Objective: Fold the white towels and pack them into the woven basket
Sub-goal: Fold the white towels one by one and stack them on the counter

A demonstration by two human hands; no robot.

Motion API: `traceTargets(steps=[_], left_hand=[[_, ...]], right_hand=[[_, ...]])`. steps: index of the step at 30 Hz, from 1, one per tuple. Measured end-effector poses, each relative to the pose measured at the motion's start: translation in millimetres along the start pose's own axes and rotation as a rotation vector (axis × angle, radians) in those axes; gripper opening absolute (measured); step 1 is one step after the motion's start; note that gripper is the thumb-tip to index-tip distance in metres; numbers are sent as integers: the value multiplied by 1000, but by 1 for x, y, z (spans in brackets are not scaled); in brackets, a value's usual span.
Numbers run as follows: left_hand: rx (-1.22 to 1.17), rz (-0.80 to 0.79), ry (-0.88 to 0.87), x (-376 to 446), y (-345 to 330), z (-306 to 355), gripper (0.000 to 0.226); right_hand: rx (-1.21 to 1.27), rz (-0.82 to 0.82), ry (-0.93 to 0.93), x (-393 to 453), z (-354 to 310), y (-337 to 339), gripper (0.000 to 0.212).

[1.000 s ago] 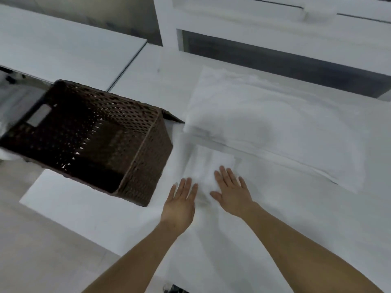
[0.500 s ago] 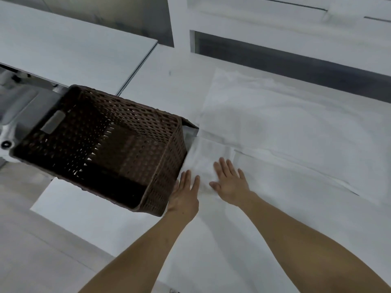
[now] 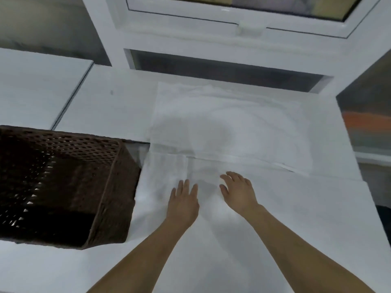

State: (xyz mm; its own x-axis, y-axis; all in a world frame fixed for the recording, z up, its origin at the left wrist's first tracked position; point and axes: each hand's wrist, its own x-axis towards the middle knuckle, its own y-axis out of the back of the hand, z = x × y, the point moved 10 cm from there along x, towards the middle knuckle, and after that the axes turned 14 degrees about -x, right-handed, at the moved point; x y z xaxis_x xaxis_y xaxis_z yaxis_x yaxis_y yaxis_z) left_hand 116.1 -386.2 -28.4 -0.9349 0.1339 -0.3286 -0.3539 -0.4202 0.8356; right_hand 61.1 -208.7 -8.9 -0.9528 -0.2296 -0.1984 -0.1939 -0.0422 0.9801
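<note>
Both hands lie flat, palms down, holding nothing. The left hand (image 3: 183, 205) rests fingers together on the small folded white towel (image 3: 163, 180); the right hand (image 3: 239, 192), fingers spread wider, is beside it on the larger white cloth spread across the white table (image 3: 101, 111).

Changed within the last second: the hands have drawn apart. They were nearly touching on the small towel; now there is a clear gap between them, and the right hand is off that towel's right edge. The view has also tilted up, showing more of the white window frame (image 3: 211, 45).

The dark brown woven basket (image 3: 118, 187) stands just left of the small towel, its wall touching or nearly so. It looks empty, though the interior is dark.

Likely step: smoothing done on one fold. A second, larger white towel (image 3: 228, 127) lies flat behind, unfolded. Nothing packed yet.
</note>
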Motion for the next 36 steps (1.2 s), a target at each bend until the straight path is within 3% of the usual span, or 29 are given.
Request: traceTargets(steps=[7, 20, 30, 36], left_hand=[[22, -3, -192, 62, -31, 119, 50], [-16, 102, -379, 198, -83, 335, 33], [29, 134, -250, 264, -111, 363, 46], [-67, 308, -294, 263, -93, 362, 14]], right_hand=[[19, -26, -182, -28, 139, 0, 44], [58, -23, -357, -32, 371, -23, 40], [89, 31, -263, -3, 414, -51, 47], [135, -28, -243, 5, 413, -60, 47]])
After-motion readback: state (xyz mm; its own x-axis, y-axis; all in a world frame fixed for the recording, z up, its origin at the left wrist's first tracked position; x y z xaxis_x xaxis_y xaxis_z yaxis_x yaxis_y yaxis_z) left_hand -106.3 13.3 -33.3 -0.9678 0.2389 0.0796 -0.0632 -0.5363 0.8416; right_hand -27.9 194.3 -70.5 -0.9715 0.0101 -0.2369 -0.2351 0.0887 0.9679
